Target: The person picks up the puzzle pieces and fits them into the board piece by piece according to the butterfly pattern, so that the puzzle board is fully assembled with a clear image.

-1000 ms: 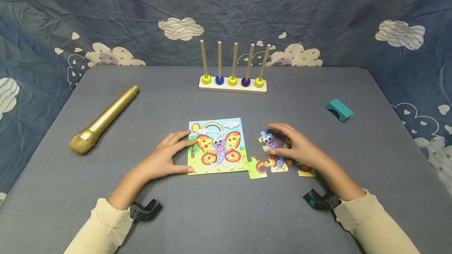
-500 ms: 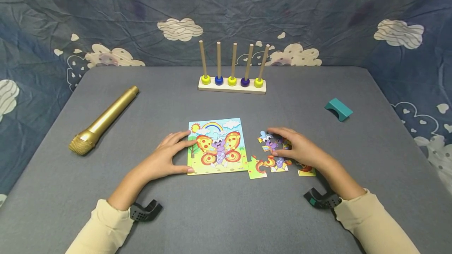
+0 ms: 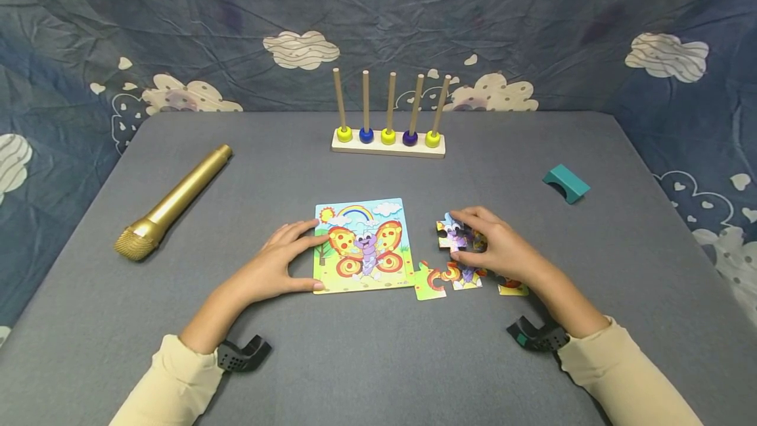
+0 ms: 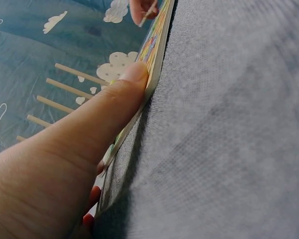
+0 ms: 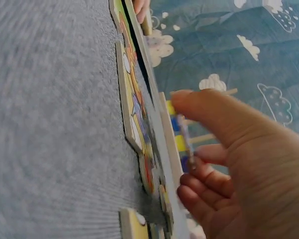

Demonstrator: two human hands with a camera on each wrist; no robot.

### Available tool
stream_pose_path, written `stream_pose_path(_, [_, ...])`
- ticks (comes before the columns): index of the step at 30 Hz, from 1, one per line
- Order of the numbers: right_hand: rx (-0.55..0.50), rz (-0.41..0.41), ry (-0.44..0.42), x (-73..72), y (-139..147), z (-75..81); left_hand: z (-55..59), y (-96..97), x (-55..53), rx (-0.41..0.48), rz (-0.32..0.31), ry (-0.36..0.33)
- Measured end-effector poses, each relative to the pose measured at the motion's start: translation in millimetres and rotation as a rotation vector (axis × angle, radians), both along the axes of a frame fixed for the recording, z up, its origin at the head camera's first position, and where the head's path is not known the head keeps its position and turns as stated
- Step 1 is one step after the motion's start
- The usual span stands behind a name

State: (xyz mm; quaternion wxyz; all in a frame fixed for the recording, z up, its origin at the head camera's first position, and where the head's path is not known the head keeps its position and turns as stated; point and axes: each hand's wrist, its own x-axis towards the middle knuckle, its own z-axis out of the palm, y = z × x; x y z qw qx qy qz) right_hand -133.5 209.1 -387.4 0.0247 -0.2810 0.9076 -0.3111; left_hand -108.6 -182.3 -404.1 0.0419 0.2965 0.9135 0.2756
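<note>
Puzzle piece [image 3: 453, 235] is pinched by thumb and fingers of the right hand [image 3: 495, 246], held clear of the desk [image 3: 378, 360] near loose pieces [image 3: 468, 279], right of the butterfly board [image 3: 368, 252], whose left edge the left hand [image 3: 278, 260] touches, fingers spread.

See a grey, woven-looking counter [image 3: 378, 360]. Note at left a gold microphone [image 3: 189, 187], lying aslant, mesh head toward the near side. Find at far middle a wooden peg stand [image 3: 378, 148] with five upright pegs, one bead on each. Log at right a teal arch block [image 3: 571, 183]. Record near the middle a butterfly board [image 3: 363, 247], lying flat; to its right, a green corner piece [image 3: 430, 283], a purple-bodied piece [image 3: 468, 278] and a yellow-edged piece [image 3: 513, 289], the last partly hidden.
</note>
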Motion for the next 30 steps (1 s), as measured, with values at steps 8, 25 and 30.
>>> stream_pose_path(8, [-0.076,0.048,0.084,11.5,-23,19.2,0.7,2.6,2.0,-0.034,-0.003,0.02])
stream_pose_path(25, [-0.023,0.135,0.107,10.3,-116,7.4,1.0,15.8,0.5,-0.128,0.011,0.163])
stream_pose_path(30, [0.042,0.111,0.109,7.0,-130,0.7,-0.9,18.2,0.7,-0.146,0.016,0.201])
